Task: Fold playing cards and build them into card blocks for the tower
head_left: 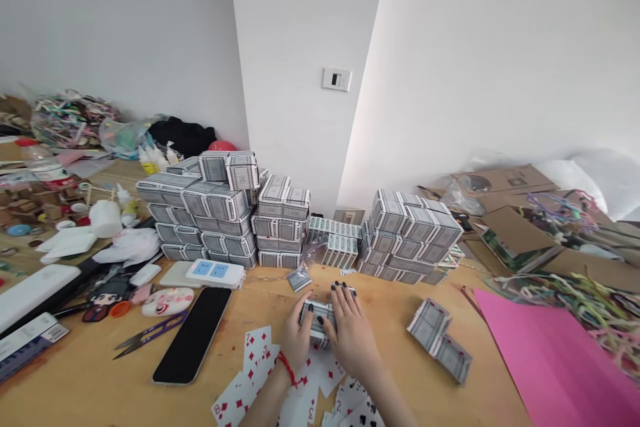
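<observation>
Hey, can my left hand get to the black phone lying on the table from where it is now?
Probably yes. The left hand is on the card deck, and the black phone lies flat just to its left. Only loose playing cards lie flat on the table between them, nothing standing.

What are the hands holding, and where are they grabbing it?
Both hands hold one small card box. The left hand grips its left end, and the right hand covers its right end and top, just above the wooden table.
</observation>
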A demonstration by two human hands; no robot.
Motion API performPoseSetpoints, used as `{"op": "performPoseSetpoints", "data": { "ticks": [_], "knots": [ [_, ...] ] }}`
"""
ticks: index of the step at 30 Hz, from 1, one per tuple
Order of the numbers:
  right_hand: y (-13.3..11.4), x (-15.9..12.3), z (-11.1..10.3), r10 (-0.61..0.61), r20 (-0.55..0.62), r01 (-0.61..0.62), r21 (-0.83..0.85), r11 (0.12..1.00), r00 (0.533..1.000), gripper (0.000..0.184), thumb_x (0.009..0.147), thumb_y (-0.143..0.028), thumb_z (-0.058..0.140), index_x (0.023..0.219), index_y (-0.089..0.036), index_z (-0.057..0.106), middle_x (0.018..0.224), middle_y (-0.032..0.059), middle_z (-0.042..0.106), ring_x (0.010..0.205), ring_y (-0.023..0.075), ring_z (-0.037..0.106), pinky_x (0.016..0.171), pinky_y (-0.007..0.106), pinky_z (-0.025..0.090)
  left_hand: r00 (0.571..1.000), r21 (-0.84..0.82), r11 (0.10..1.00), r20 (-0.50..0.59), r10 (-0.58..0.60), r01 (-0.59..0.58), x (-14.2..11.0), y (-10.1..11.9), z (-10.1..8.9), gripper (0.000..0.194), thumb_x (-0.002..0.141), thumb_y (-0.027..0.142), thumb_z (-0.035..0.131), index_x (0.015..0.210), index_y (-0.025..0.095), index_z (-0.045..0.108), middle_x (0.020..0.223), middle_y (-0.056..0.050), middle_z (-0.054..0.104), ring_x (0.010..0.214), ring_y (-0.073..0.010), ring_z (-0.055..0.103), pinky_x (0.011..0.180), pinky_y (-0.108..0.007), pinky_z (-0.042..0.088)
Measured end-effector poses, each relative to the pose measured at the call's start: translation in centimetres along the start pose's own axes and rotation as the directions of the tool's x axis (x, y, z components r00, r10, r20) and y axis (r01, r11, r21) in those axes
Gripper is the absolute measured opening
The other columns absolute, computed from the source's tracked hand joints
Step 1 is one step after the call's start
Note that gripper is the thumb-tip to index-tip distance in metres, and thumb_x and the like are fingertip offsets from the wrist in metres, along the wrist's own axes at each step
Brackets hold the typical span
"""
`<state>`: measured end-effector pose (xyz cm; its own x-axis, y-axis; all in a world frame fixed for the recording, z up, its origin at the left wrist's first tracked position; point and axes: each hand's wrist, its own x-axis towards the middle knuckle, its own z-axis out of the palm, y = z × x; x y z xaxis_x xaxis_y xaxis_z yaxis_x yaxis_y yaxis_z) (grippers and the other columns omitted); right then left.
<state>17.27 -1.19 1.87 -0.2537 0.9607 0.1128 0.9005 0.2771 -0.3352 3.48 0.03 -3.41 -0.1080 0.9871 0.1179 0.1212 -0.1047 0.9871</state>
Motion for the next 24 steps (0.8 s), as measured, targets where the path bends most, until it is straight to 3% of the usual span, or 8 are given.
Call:
{"op": "performPoseSetpoints", "data": {
  "ticks": [2, 5, 8, 11, 13, 16, 19, 24],
  "knots": [
    [0.1, 0.2, -0.6, 0.011, 0.036, -0.012, 0.035, 0.999, 0.999, 0.058, 0.089, -0.044, 0.032, 0.136, -0.009, 0.035, 0.143, 0.0114, 0.030, 0.134, 0.0280, 0.020, 0.109, 0.046, 0.020, 1.000, -0.001, 1.000, 0.000, -0.001, 0.001, 0.0, 0.0, 0.0, 0.041, 0.083, 0.034, 0.043, 0.119, 0.018, 0.053, 0.120, -0.009, 0.059, 0.113, -0.0231, 0.052, 0.097, -0.038, 0.040],
    [0.3, 1.0, -4.3, 0.048, 0.057, -0.060, 0.218, 0.974, 0.997, 0.054, 0.092, -0.040, 0.022, 0.133, -0.010, 0.040, 0.139, 0.0123, 0.039, 0.130, 0.0248, 0.032, 0.106, 0.043, 0.028, 1.000, -0.004, 1.000, -0.005, 0.003, -0.003, -0.1, 0.0, 0.0, 0.042, 0.084, 0.037, 0.043, 0.120, 0.018, 0.053, 0.121, -0.009, 0.058, 0.115, -0.0236, 0.051, 0.098, -0.038, 0.039],
    [-0.5, 1.8, -9.7, 0.103, -0.202, -0.021, 0.371, 0.929, 0.974, 0.051, 0.092, -0.043, 0.024, 0.133, -0.018, 0.041, 0.134, 0.0107, 0.047, 0.127, 0.0238, 0.037, 0.103, 0.045, 0.033, 1.000, -0.024, 1.000, -0.003, 0.001, -0.001, -0.3, 0.0, 0.1, 0.042, 0.086, 0.039, 0.039, 0.121, 0.019, 0.052, 0.124, -0.009, 0.056, 0.116, -0.0234, 0.050, 0.098, -0.038, 0.039],
    [-2.1, 2.2, -12.4, 0.063, -0.478, 0.150, 0.393, 0.907, 0.876, 0.046, 0.093, -0.038, 0.025, 0.135, -0.022, 0.035, 0.136, 0.0081, 0.044, 0.126, 0.0209, 0.039, 0.101, 0.042, 0.037, 1.000, -0.046, 0.999, 0.002, 0.004, -0.004, -0.4, 0.1, 0.1, 0.043, 0.088, 0.039, 0.036, 0.123, 0.019, 0.051, 0.128, -0.009, 0.053, 0.119, -0.0230, 0.048, 0.100, -0.038, 0.038],
    [-2.9, 2.3, -11.1, 0.034, -0.513, 0.136, 0.288, 0.948, 0.857, 0.049, 0.093, -0.038, 0.027, 0.137, -0.019, 0.032, 0.141, 0.0086, 0.036, 0.131, 0.0219, 0.029, 0.106, 0.044, 0.029, 1.000, -0.057, 0.998, 0.002, 0.018, -0.018, -0.4, 0.1, 0.1, 0.044, 0.089, 0.039, 0.034, 0.124, 0.019, 0.050, 0.129, -0.009, 0.052, 0.121, -0.0226, 0.045, 0.102, -0.039, 0.036],
    [-2.9, 2.2, -5.7, 0.009, -0.263, 0.012, 0.076, 0.997, 0.965, 0.061, 0.089, -0.047, 0.031, 0.133, -0.006, 0.038, 0.139, 0.0168, 0.037, 0.133, 0.0290, 0.025, 0.106, 0.046, 0.026, 1.000, -0.070, 0.997, -0.015, 0.019, -0.020, -0.3, 0.1, 0.0, 0.043, 0.088, 0.038, 0.036, 0.122, 0.019, 0.052, 0.127, -0.009, 0.054, 0.121, -0.0228, 0.045, 0.102, -0.039, 0.036],
    [-2.2, 1.8, -0.7, 0.047, -0.076, -0.052, -0.056, 0.997, 0.996, 0.064, 0.089, -0.051, 0.027, 0.129, -0.005, 0.045, 0.139, 0.0180, 0.037, 0.132, 0.0302, 0.026, 0.107, 0.046, 0.021, 1.000, -0.063, 0.998, -0.015, 0.010, -0.010, -0.1, 0.1, -0.1, 0.041, 0.086, 0.037, 0.037, 0.118, 0.019, 0.056, 0.124, -0.009, 0.057, 0.119, -0.0227, 0.048, 0.101, -0.039, 0.038],
    [-1.7, 1.6, 0.3, 0.053, -0.067, -0.061, -0.120, 0.991, 0.996, 0.064, 0.089, -0.051, 0.028, 0.134, -0.006, 0.038, 0.141, 0.0161, 0.034, 0.132, 0.0289, 0.026, 0.107, 0.043, 0.019, 0.999, 0.017, 1.000, -0.035, 0.014, -0.014, -0.2, 0.4, -0.1, 0.040, 0.085, 0.034, 0.038, 0.115, 0.018, 0.058, 0.119, -0.009, 0.060, 0.114, -0.0216, 0.052, 0.097, -0.038, 0.042]
  ]
}}
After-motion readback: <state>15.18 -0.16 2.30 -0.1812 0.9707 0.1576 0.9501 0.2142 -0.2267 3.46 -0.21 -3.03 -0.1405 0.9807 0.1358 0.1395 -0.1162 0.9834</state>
